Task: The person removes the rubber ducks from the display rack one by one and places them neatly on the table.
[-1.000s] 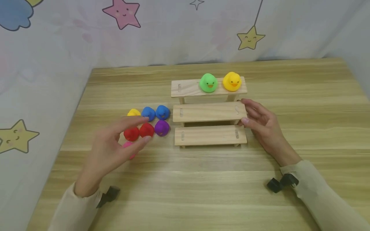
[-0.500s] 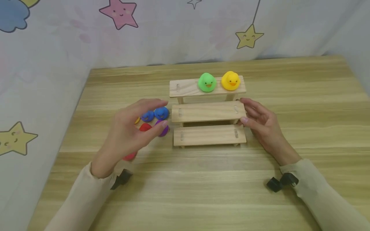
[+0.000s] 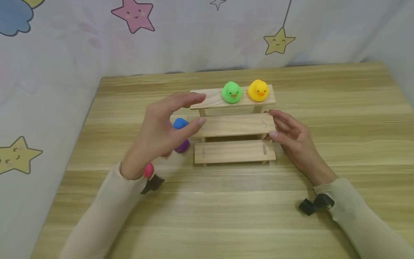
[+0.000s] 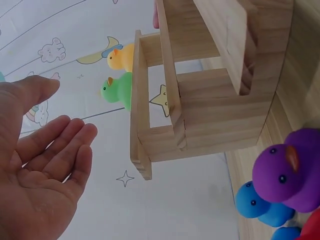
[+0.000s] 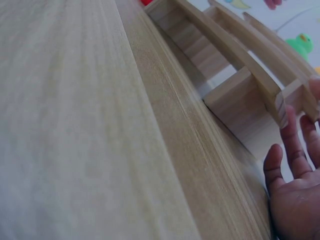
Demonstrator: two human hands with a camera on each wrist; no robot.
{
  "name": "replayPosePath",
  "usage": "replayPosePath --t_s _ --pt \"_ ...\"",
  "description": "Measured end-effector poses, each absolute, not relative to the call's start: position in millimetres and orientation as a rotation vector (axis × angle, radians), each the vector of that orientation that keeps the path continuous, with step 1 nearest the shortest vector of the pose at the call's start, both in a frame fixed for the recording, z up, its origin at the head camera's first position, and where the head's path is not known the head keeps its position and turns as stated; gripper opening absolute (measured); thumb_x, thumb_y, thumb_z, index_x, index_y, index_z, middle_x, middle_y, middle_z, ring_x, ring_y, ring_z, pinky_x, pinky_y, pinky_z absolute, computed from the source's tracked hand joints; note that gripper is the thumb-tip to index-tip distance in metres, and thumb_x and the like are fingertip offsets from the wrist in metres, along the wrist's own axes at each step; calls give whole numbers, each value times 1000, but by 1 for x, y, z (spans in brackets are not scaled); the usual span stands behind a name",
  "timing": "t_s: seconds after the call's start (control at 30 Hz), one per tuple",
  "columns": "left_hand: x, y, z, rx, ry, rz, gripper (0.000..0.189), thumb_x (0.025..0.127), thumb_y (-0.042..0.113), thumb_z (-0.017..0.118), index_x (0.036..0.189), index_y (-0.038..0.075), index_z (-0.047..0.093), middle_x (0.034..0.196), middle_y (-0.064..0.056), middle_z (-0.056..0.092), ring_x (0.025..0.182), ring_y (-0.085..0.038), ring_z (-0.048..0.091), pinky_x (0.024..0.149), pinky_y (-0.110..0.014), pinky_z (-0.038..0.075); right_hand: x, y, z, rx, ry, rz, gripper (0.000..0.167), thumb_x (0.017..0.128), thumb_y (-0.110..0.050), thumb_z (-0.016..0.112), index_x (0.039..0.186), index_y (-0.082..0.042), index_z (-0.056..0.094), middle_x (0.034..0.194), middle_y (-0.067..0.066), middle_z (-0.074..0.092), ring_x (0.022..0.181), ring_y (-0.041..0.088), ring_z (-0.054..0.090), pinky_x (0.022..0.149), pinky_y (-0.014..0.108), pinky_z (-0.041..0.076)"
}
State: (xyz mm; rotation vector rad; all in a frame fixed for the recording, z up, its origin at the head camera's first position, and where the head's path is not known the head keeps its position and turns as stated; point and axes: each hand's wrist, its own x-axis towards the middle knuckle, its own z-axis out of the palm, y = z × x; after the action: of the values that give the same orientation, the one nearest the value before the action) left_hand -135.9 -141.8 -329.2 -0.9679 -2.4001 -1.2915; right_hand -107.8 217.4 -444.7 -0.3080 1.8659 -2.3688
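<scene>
My left hand (image 3: 161, 124) hovers over the left end of the three-tier wooden stand (image 3: 237, 124). Its thumb and fingers are spread apart with nothing between them. My right hand (image 3: 295, 140) holds the right end of the middle tier, index finger at the back corner and thumb at the front one. On the top tier a green rubber duck (image 3: 232, 92) and a yellow rubber duck (image 3: 258, 91) sit side by side, towards the right. The left wrist view shows a purple duck (image 4: 282, 175) and a blue duck (image 4: 265, 205) on the table left of the stand.
A pink duck (image 3: 148, 170) peeks out by my left wrist, and a red duck (image 4: 312, 230) is cut off at the left wrist view's corner. My left hand hides other ducks. Behind the wooden table (image 3: 242, 208) hangs a patterned cloth (image 3: 200, 43).
My left hand has moved right and away from me, from over the loose ducks to the stand's left end, staying empty. My right hand keeps its place on the stand.
</scene>
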Motion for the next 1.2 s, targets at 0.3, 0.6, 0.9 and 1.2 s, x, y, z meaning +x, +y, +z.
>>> replayPosePath --t_s 0.3,0.6,0.9,1.2 --pt "-144 -130 -327 -936 -2397 -1337 46 91 14 86 135 7 74 133 -7 78 122 -19 74 106 -35 58 -107 217 -444 -295 1875 -2359 60 103 11 57 160 -3 46 168 11 49 140 10 61 107 20 57" --pt "-147 -112 -320 -936 -2363 -1386 46 91 14 86 135 5 74 133 -10 78 124 -18 73 107 -34 58 -107 217 -442 -295 1865 -2362 59 103 11 57 159 -3 47 166 10 52 131 12 66 105 21 58" --pt "-160 -89 -315 -961 -2438 -1351 46 95 16 82 138 4 71 138 -10 76 129 -20 72 113 -32 56 -108 217 -443 -311 1845 -2389 59 102 14 56 158 -1 48 159 3 61 126 12 69 98 23 62" --pt "-172 -76 -313 -959 -2507 -1264 45 96 16 81 139 4 71 141 -11 74 133 -23 70 117 -32 53 -108 218 -444 -305 1857 -2367 58 103 12 57 158 -3 48 161 4 59 132 12 66 103 22 60"
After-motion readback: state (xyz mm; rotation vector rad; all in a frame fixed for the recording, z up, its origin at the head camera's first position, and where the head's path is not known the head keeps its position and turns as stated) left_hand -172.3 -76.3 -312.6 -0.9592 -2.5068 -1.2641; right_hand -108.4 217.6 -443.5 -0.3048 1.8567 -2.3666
